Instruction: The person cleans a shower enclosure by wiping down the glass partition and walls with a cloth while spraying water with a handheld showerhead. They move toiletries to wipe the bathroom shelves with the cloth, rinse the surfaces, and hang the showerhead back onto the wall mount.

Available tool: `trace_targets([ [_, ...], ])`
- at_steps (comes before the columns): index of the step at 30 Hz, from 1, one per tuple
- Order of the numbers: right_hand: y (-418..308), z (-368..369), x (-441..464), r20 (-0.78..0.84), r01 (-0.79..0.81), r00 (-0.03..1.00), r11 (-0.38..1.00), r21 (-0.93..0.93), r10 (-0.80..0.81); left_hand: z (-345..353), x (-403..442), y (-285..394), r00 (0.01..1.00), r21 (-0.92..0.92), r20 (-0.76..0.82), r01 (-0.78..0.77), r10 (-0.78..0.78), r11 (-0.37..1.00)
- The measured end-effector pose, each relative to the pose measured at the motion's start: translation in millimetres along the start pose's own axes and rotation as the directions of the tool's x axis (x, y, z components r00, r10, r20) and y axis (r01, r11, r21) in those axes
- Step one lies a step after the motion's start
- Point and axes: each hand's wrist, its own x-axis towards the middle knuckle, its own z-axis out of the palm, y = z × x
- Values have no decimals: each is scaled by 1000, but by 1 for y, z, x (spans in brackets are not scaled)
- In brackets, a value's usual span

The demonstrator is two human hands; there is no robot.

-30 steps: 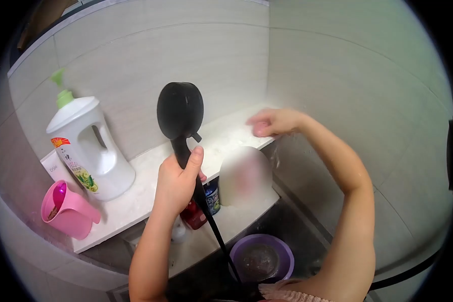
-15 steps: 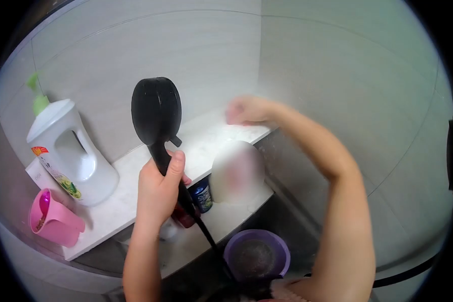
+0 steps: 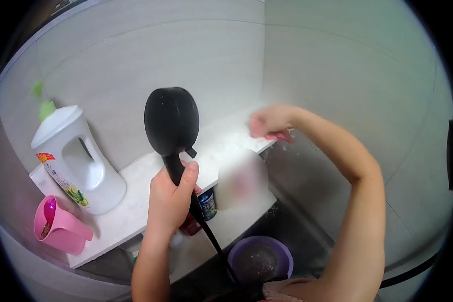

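Note:
My left hand is wrapped round the handle of a black shower head, held upright over the white shelf. Its black hose runs down between my arms. At the far right end of the shelf, my right hand is closed on a pink cloth, whose edge hangs out below the fingers. Water spray or mist blurs the shelf top near this hand. Just below it, on the lower ledge, stands a pale rounded container with a blurred patch on its front.
A large white pump bottle stands on the shelf at left, with a white box and a pink cup beside it. A dark blue can is on the lower ledge. A purple basin with water sits on the floor.
My right hand has moved right, to the shelf's end, and the pink cloth now shows beneath it. The view has shifted slightly, and the shower head stays in my left hand.

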Motion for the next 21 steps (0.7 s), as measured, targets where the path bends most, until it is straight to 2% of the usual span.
trace_targets([
  [1, -30, 5, -2, -51, -150, 987, 989, -3, 149, 0, -1, 2, 1000, 8, 1, 11, -11, 1000],
  [2, -32, 12, 12, -49, -155, 987, 988, 1, 155, -1, 0, 3, 1000, 19, 0, 18, -19, 1000],
  [4, -28, 26, 31, -205, -87, 972, 988, 126, 112, 1, -2, 0, 1000, 8, 0, 18, -18, 1000],
  [5, -23, 21, 26, -187, -125, 974, 992, 19, 126, -2, 0, 0, 1000, 5, -3, 7, -7, 1000],
  [9, 6, 9, -4, -226, -167, 958, 984, 62, 177, -1, 1, 1, 1000, -17, 11, -8, 8, 1000],
  [10, 32, 20, 15, -546, -134, 837, 980, -149, 31, -1, 1, 1, 1000, -19, 14, -2, 2, 1000],
  [11, 46, 29, 26, -763, -168, 622, 920, -353, -179, -2, 1, 2, 1000, -13, 11, 3, -3, 1000],
  [13, 14, 34, 50, -763, -304, 647, 911, -279, -18, -1, 0, 2, 1000, -28, 4, 2, -2, 1000],
  [14, 1, 47, 63, -692, -212, 707, 889, -406, -148, 0, -1, 3, 1000, -34, 8, -4, 4, 999],
  [15, -37, 62, 62, -565, -41, 819, 971, -235, -102, 0, -2, 3, 1000, -17, -13, 19, -19, 1000],
  [16, -53, 83, 83, -527, 105, 817, 959, -263, -234, 0, 0, 3, 999, 3, -31, 38, -38, 999],
  [17, -68, 103, 115, -421, 260, 810, 894, -364, -407, -1, 0, 1, 999, -12, -21, 29, -29, 1000],
  [18, -106, 114, 96, -322, 405, 789, 837, -369, -524, 0, -1, 3, 999, 35, -26, 40, -39, 999],
  [20, -112, 130, 120, -236, 607, 690, 724, -327, -684, 1, 0, 0, 1000, -5, -28, -7, 7, 1000],
  [21, -108, 123, 112, -248, 603, 690, 729, -323, -680, 0, 0, 0, 1000, -2, -28, -9, 9, 1000],
])
